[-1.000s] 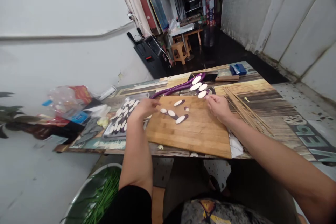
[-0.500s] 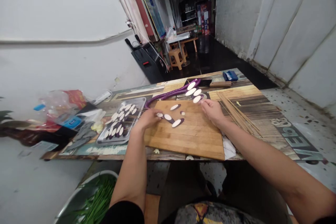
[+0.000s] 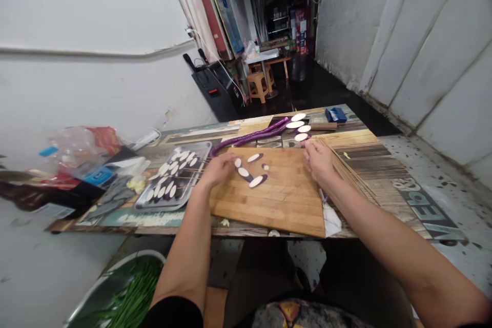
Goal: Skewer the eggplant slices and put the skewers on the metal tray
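My right hand (image 3: pixel 319 160) is closed on a skewer carrying several white-fleshed, purple-skinned eggplant slices (image 3: pixel 295 124), held above the far right part of the wooden cutting board (image 3: pixel 280 210). Its stick is mostly hidden behind the slices and fingers. At the board's left side, my left hand (image 3: pixel 220 168) pinches an eggplant slice (image 3: pixel 238 163) at its fingertips. Several loose slices (image 3: pixel 254 158) and a small end piece (image 3: pixel 265 167) lie on the board. Left of it, a clear tray (image 3: pixel 187 199) holds several skewered eggplant slices.
Long purple eggplants (image 3: pixel 249 137) lie behind the board. A knife handle (image 3: pixel 323 126) and a blue box (image 3: pixel 335 115) are at the far right. Bare skewers (image 3: pixel 355 179) lie right of the board. Plastic bottles (image 3: pixel 73 164) crowd the left; a basin of greens (image 3: pixel 134 292) stands below.
My left hand has reached the leftmost slice, which now sits tilted at its fingertips. The skewer in my right hand has swung to the right, its slices partly covering the knife.
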The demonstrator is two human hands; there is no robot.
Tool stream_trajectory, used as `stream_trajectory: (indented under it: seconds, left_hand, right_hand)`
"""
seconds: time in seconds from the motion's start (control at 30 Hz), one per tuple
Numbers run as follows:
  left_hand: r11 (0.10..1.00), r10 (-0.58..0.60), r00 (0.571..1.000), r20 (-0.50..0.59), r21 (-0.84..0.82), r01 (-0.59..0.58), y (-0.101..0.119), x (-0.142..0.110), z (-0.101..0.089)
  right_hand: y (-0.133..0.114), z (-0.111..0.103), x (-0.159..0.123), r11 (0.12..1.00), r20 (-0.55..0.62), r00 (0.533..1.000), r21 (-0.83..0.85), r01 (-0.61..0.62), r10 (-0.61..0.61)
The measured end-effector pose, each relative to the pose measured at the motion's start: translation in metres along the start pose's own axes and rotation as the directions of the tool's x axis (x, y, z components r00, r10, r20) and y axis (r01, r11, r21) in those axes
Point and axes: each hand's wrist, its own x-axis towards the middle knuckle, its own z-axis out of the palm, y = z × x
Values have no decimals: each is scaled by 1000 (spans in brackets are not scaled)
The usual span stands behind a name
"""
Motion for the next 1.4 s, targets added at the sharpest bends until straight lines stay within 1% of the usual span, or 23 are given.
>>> stream_trajectory:
  seconds: [0.07, 0.2, 0.27, 0.37, 0.43, 0.53, 0.63, 0.7, 0.73, 0.8, 0.87, 0.97, 1.03, 1.07, 1.13, 1.2, 1.23, 1.27, 1.33, 1.4]
  left_hand:
    - [999, 27, 1000, 14, 24, -27, 0, 2, 2]
    - [998, 10, 993, -119, 62, -3, 9, 3, 0]
    - [997, 18, 993, -118, 80, -9, 19, 3, -4]
    - [997, 33, 997, -75, 79, -27, 35, 3, -9]
    - [998, 23, 997, -70, 60, -19, 45, 2, -12]
    - [1000, 15, 997, -77, 27, -13, 59, -1, -13]
    - [1000, 11, 995, -96, -11, -12, 73, -8, -9]
    - [999, 7, 994, -112, -49, -12, 83, -15, -1]
    - [998, 4, 991, -136, -69, -14, 87, -19, 4]
    - [996, 11, 974, -224, -89, -32, 95, -29, 18]
    - [997, 44, 944, -328, -50, -64, 99, -41, 35]
    - [990, 144, 904, -402, 66, -128, 98, -56, 55]
    - [987, 157, 883, -443, 94, -129, 94, -61, 62]
    - [990, 138, 870, -474, 86, -110, 91, -62, 64]
    - [998, 61, 836, -545, 35, -50, 88, -62, 65]
    - [999, -20, 811, -584, -32, 2, 88, -61, 64]
    - [998, -42, 814, -579, -56, 12, 89, -61, 64]
    - [998, -47, 829, -558, -62, 15, 90, -61, 64]
    - [1000, -10, 881, -474, -27, -4, 93, -60, 64]
    - [1000, 29, 908, -419, 13, -26, 94, -58, 65]
  right_hand:
    - [-3, -1, 3, 999, -48, 999, 42, -16, 18]
    - [-2, -2, 5, 999, -86, 996, 39, -19, 22]
    - [-1, -2, 4, 1000, -66, 998, 7, 8, -7]
    - [2, -1, 2, 996, 14, 998, -56, 63, -62]
    - [3, 0, 0, 992, 62, 995, -93, 89, -83]
    - [4, 0, -1, 986, 87, 992, -127, 107, -96]
    - [5, 0, -1, 985, 89, 991, -135, 112, -100]
    - [5, 0, 0, 982, 87, 990, -142, 125, -113]
    - [5, -1, -1, 978, 89, 988, -155, 141, -129]
    - [6, -1, -2, 959, 109, 979, -208, 192, -173]
    - [9, -1, -4, 926, 154, 966, -288, 245, -207]
    - [13, -2, -7, 862, 246, 938, -389, 326, -245]
    - [16, -2, -8, 818, 306, 912, -425, 388, -274]
    - [16, -2, -8, 797, 332, 899, -439, 414, -285]
    - [16, -2, -10, 760, 375, 881, -470, 449, -288]
    - [15, -4, -14, 725, 409, 873, -512, 461, -267]
    - [14, -5, -16, 708, 418, 874, -537, 458, -248]
    - [13, -7, -17, 697, 418, 881, -563, 443, -222]
    - [10, -9, -16, 670, 386, 906, -627, 396, -174]
    - [8, -5, -10, 639, 363, 923, -681, 358, -130]
